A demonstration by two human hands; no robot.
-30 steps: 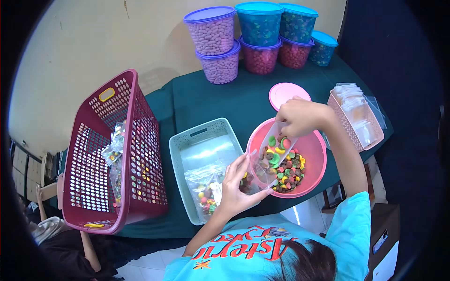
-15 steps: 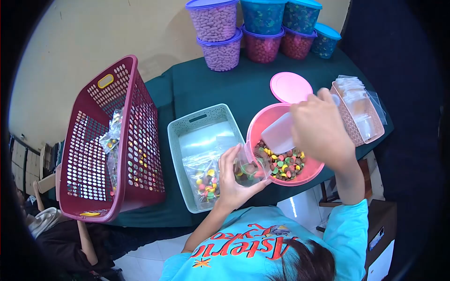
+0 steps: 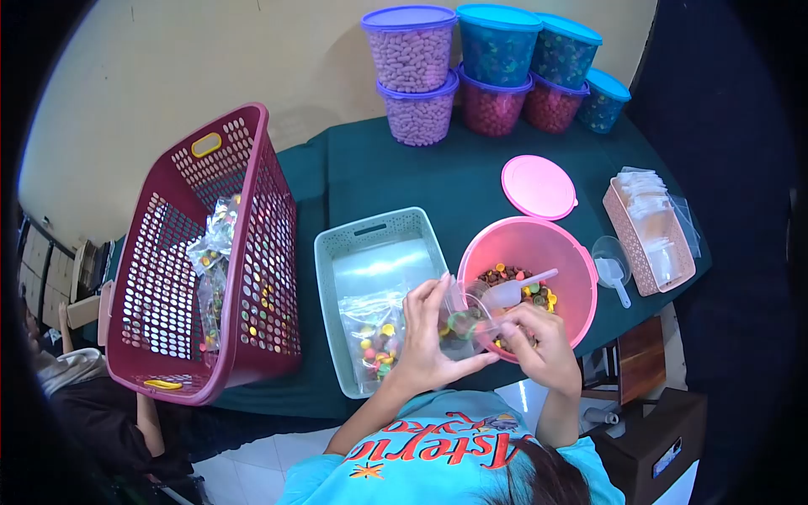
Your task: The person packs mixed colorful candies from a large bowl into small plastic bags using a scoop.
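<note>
My left hand is closed around a clear plastic bag with some colourful candies in it. At the bag's right edge, my right hand pinches the plastic, over the near rim of the pink tub. Brown, yellow, green and pink button-shaped candies lie in the tub. A translucent scoop rests on them, its handle pointing right. Left of my hands, a pale green basket holds a filled bag.
A maroon laundry basket with filled bags stands left. Right are a pink lid, a clear measuring scoop and a pink basket of empty bags. Lidded tubs are stacked behind. Another person is at lower left.
My right hand has let go of the scoop, which now lies in the tub, and has come down to the bag's edge. My left hand still holds the bag. The view has shifted slightly.
</note>
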